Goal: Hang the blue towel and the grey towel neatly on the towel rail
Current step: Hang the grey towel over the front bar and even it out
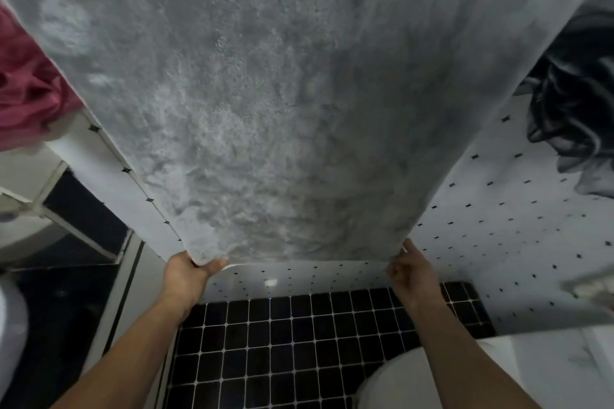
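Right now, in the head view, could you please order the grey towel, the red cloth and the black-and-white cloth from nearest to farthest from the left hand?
1. The grey towel, its lower corner pinched by the left hand.
2. The red cloth, hanging upper left.
3. The black-and-white cloth, far upper right.

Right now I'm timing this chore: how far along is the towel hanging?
Done: the grey towel hangs spread flat, though the rail is out of view. In hand: left hand and right hand each pinch a bottom corner, apparently straightening it. Left: no blue towel shows, so it likely remains.
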Tool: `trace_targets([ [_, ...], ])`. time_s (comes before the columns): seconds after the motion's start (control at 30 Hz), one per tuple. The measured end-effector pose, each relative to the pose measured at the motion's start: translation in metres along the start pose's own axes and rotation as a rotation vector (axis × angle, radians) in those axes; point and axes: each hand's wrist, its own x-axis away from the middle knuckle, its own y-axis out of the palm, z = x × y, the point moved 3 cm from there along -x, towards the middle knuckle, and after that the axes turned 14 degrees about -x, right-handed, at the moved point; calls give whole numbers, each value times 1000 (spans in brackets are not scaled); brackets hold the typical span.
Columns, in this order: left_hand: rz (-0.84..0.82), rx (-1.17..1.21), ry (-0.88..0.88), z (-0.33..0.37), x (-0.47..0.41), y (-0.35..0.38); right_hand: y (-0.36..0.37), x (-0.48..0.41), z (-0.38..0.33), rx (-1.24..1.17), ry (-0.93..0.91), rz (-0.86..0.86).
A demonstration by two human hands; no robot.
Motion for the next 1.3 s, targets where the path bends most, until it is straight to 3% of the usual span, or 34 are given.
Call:
trace_targets([
  [0.17, -41, -79, 48, 6, -4, -8, 20, 12, -4, 546, -98, -110],
  [0.3, -60, -112, 72, 10, -4, -17, 12, 9, -11, 724, -121, -149],
  [0.5, -102, -146, 89, 11, 1, -13, -20, 6, 2, 493, -138, 153],
  [0.67, -79, -109, 56, 5, -3, -12, -9, 2, 11, 347, -39, 334],
  [0.77, -37, -68, 55, 4, -5, -15, -2, 6, 11, 523, 19, 227],
  [0.83, -28, -65, 68, 10, -4, -19, 7, 14, 3, 715, -60, 101],
  [0.97, -40, -52, 107, 22, 1, -31, 41, 29, -22, 805, -250, -120],
  [1.1, 26, -3, 144, 42, 14, -53, 70, 29, -40, 951, -406, -165],
  [1.3, 219, 313, 359, 85, 50, -101, 81, 41, -58, 978, -467, -207],
])
